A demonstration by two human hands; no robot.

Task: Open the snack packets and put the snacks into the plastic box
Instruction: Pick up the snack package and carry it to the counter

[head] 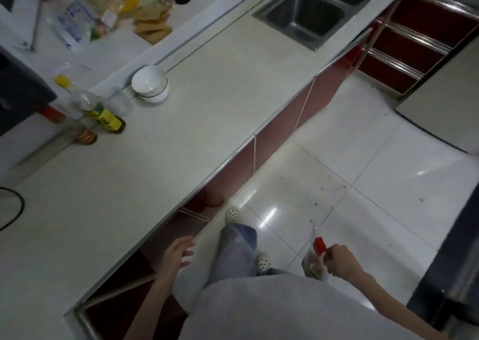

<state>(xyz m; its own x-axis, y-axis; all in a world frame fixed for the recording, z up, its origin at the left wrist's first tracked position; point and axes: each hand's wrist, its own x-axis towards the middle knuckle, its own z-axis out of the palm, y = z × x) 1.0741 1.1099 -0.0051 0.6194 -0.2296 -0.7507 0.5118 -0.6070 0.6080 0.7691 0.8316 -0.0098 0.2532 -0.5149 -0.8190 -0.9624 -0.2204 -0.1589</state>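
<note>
Beside the long white stone-look countertop point(160, 163), seen from the head camera, the person's right hand point(340, 260) pinches a clear plastic snack packet with a red label point(316, 255) out over the glossy white floor tiles point(375, 184), well apart from the worktop, while the left hand point(178, 254) hangs empty with fingers spread near the counter edge. No plastic box is identifiable in view, so the step appears to be carrying the packet in; next, I judge, both hands must tear it open.
</note>
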